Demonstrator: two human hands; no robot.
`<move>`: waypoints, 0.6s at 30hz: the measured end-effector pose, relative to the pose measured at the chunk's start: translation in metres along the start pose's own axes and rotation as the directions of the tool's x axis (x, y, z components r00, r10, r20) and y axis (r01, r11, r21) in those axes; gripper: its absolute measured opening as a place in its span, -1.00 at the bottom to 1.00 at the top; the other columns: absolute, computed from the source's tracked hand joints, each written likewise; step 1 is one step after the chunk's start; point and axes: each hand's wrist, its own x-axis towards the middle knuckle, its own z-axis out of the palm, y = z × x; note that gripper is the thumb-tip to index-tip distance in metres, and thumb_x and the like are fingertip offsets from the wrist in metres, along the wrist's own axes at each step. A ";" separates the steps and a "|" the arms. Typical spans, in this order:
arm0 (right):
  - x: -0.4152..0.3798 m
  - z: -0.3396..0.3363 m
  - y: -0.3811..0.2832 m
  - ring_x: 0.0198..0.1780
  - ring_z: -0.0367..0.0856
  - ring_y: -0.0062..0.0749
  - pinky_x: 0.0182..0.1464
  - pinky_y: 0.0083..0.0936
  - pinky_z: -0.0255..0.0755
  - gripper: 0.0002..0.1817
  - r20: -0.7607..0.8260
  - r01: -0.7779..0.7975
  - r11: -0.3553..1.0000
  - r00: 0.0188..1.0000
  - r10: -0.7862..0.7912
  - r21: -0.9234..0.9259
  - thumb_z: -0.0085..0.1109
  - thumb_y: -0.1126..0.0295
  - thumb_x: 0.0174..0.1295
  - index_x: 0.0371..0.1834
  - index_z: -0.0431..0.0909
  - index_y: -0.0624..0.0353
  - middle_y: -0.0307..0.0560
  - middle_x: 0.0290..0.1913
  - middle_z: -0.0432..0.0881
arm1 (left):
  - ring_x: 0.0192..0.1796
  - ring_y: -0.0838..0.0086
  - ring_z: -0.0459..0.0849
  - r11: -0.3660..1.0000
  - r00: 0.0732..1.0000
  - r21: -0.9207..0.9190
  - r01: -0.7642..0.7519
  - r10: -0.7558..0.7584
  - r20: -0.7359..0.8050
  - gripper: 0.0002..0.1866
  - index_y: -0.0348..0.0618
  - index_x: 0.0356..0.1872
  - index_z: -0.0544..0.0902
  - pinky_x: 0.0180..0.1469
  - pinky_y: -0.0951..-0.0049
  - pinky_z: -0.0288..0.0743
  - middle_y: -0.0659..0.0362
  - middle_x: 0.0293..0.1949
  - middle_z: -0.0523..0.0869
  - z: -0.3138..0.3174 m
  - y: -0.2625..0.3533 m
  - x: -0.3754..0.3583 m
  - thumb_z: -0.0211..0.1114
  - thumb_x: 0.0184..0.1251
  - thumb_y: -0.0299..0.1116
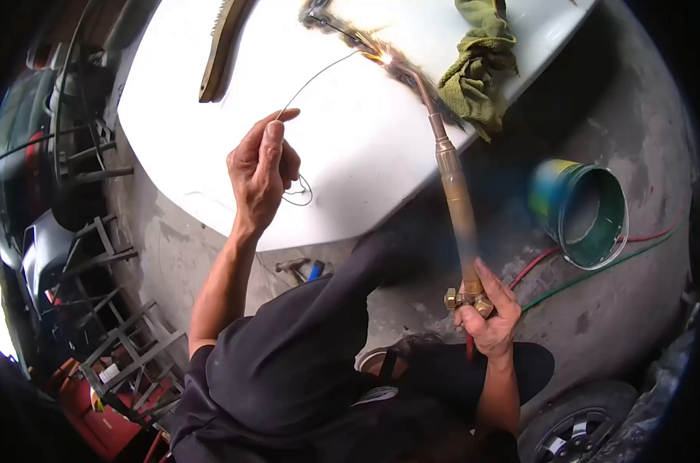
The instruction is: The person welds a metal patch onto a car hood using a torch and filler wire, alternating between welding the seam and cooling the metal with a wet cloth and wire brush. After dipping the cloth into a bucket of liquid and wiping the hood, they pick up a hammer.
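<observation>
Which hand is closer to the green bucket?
Right. The right hand, holding the torch, sits just below-left of the green bucket. The left hand, pinching the wire, is far across.

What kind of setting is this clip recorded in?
Most likely a car body repair shop. The right hand holds a brass gas torch flaming on a white car panel, the left hand feeds filler wire, and a wheel sits on stained concrete.
</observation>
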 end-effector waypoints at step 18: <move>0.003 0.001 0.000 -0.31 0.65 -0.37 -0.22 -0.42 0.57 -0.19 0.010 0.008 1.000 1.000 -0.007 -0.011 0.33 0.46 0.13 0.58 0.46 0.25 0.00 -0.25 0.66 | -0.68 0.72 0.47 1.000 1.000 0.020 -0.020 0.020 0.001 -0.52 -0.30 0.19 0.73 -0.65 0.61 0.36 0.30 -0.69 0.55 -0.002 -0.002 0.002 0.12 0.76 -0.04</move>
